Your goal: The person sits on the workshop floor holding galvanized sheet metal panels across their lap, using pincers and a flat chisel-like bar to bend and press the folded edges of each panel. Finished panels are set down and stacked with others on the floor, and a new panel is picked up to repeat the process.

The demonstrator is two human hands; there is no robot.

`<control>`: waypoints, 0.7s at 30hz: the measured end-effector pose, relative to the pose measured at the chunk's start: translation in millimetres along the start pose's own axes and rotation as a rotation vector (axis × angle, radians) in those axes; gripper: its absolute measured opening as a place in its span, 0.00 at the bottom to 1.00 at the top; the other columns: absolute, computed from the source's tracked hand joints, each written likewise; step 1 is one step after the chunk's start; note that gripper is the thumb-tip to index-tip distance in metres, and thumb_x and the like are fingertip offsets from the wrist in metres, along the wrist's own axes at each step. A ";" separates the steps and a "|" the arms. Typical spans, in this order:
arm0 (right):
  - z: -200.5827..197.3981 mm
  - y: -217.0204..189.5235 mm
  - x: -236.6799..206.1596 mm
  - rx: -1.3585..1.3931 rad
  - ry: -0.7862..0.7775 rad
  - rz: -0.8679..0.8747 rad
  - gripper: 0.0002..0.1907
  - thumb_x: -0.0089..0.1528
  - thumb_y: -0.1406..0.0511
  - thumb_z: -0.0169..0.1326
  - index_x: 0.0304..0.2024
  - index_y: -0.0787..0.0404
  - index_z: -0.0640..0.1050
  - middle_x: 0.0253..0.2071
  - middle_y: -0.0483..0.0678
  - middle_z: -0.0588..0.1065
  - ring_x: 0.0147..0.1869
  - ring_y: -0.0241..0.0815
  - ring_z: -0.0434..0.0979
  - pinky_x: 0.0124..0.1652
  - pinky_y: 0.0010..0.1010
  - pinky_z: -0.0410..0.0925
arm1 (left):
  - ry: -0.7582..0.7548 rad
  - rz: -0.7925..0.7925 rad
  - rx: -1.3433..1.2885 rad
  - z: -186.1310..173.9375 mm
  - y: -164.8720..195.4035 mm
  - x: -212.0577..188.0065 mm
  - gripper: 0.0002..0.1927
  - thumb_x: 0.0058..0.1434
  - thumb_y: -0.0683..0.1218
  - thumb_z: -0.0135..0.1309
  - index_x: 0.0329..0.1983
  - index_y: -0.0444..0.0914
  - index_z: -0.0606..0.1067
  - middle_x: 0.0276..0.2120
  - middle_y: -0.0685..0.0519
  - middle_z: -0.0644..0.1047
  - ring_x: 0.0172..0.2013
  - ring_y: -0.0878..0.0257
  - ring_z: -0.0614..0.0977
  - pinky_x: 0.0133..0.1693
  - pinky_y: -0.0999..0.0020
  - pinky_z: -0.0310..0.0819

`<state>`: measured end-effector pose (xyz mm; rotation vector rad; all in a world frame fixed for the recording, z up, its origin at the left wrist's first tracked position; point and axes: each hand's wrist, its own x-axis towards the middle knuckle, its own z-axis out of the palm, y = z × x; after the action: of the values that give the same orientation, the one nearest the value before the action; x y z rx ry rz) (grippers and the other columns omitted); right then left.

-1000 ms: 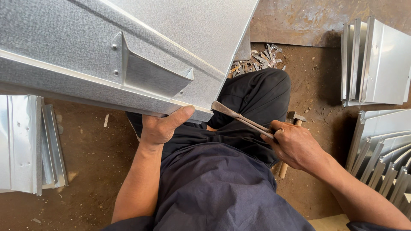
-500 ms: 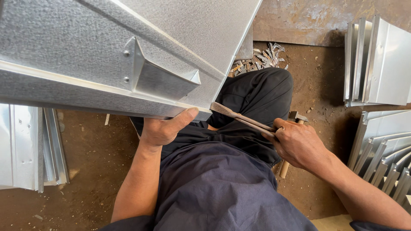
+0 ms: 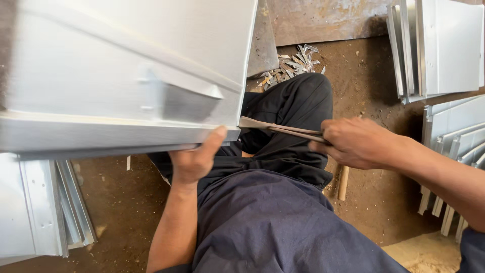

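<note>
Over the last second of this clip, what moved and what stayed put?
The folded sheet-metal piece swung round so its right edge now runs more upright. The metal snips lie flatter, tip at that edge's lower corner. The left hand still grips the lower edge, the right hand still holds the snips. Floor stacks unchanged.

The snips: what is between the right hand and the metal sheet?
In the head view, only the snips span from the right hand to the sheet edge, above a dark trouser leg. The left hand grips that edge nearby.
</note>
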<state>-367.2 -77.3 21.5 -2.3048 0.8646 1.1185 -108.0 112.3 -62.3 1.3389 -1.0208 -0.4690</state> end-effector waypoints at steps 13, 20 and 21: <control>64.4 -33.2 18.0 1.041 -0.313 -0.524 0.25 0.67 0.51 0.47 0.38 0.65 0.82 0.32 0.43 0.77 0.37 0.33 0.77 0.42 0.28 0.69 | 0.276 -0.316 -1.099 -32.1 -21.9 3.3 0.32 0.60 0.35 0.62 0.68 0.39 0.68 0.58 0.50 0.75 0.61 0.54 0.77 0.64 0.48 0.76; 53.7 -35.8 16.9 1.055 -0.328 -0.518 0.25 0.67 0.50 0.47 0.34 0.65 0.81 0.28 0.43 0.76 0.34 0.34 0.76 0.39 0.30 0.70 | 0.264 -0.295 -1.087 -32.3 -21.3 -0.1 0.32 0.61 0.34 0.62 0.68 0.38 0.68 0.58 0.49 0.75 0.61 0.53 0.78 0.64 0.49 0.77; 53.2 -36.3 17.1 1.059 -0.325 -0.520 0.25 0.67 0.51 0.47 0.35 0.65 0.81 0.29 0.43 0.76 0.35 0.34 0.76 0.39 0.29 0.70 | 0.264 -0.289 -1.076 -32.5 -20.9 -0.2 0.32 0.61 0.34 0.62 0.68 0.38 0.68 0.58 0.49 0.75 0.61 0.53 0.78 0.64 0.49 0.77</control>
<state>-362.4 -24.8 -19.1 -1.2906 0.4834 0.5478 -76.1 126.2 -79.0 0.5316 -0.2332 -0.8698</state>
